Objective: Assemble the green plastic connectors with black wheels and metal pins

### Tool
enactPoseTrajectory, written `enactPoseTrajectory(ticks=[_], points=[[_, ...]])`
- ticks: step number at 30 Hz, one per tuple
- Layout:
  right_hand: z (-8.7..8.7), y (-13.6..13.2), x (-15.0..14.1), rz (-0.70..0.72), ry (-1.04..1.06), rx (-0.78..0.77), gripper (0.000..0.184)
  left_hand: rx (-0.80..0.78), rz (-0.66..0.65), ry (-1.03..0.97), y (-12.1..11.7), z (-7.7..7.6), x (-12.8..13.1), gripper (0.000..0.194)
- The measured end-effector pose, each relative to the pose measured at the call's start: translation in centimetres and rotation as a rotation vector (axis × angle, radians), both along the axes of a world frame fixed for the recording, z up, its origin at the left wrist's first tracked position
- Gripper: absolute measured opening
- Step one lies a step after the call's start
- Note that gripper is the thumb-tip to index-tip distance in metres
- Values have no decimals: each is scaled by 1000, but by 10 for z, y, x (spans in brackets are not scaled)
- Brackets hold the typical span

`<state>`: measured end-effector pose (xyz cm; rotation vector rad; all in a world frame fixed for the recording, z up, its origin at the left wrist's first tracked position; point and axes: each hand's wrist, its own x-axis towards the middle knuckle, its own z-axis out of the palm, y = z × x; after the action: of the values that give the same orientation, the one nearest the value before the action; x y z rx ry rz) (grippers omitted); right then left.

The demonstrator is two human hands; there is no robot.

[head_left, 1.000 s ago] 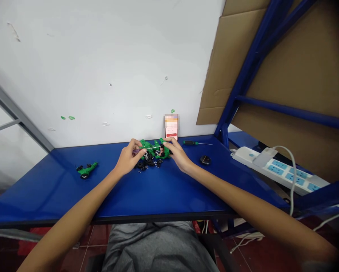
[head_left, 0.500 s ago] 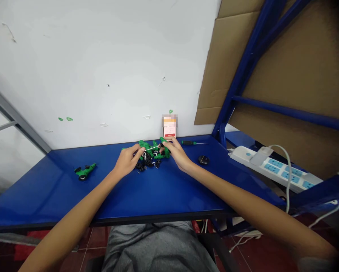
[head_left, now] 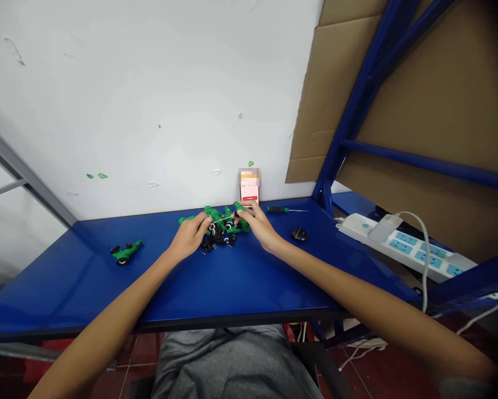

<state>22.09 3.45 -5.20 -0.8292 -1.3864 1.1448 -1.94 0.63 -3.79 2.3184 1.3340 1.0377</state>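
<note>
A heap of small green and black toy parts [head_left: 223,223] lies on the blue table [head_left: 216,282] near the wall. My left hand [head_left: 189,237] rests at the heap's left side, fingers curled on the end of a thin screwdriver whose shaft crosses the heap. My right hand [head_left: 258,226] sits at the heap's right side, pinching a green part. What lies under either palm is hidden.
An assembled green toy car [head_left: 125,251] stands at the left. A green-handled screwdriver [head_left: 285,209] and a black round piece [head_left: 299,234] lie right of the heap. A phone [head_left: 249,187] leans on the wall. A white power strip [head_left: 402,245] lies at the right.
My left hand has shifted a little within the heap and a green part now shows beyond it on the left. My right hand has barely moved.
</note>
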Motion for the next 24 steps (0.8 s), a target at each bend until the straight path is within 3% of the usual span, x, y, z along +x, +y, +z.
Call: enactPoseTrajectory(ticks=[5,8,11,18,24], points=[[-4,1,-2,-16,-8,66,36,-136,-131,7,-4,0,2,27],[-5,4,0,-29,-23,91,36,-124,-165,-35,-6,1,3,26],[-4,5,1,-15,-60,122,37,-86,-158,-21,-5,3,2,24],[-8,-1,-4,-4,-111,173,36,-34,-126,35,-2,3,3,46],[-10,-4,-6,25,-116,174,39,-73,-143,-79,-9,-1,10,27]])
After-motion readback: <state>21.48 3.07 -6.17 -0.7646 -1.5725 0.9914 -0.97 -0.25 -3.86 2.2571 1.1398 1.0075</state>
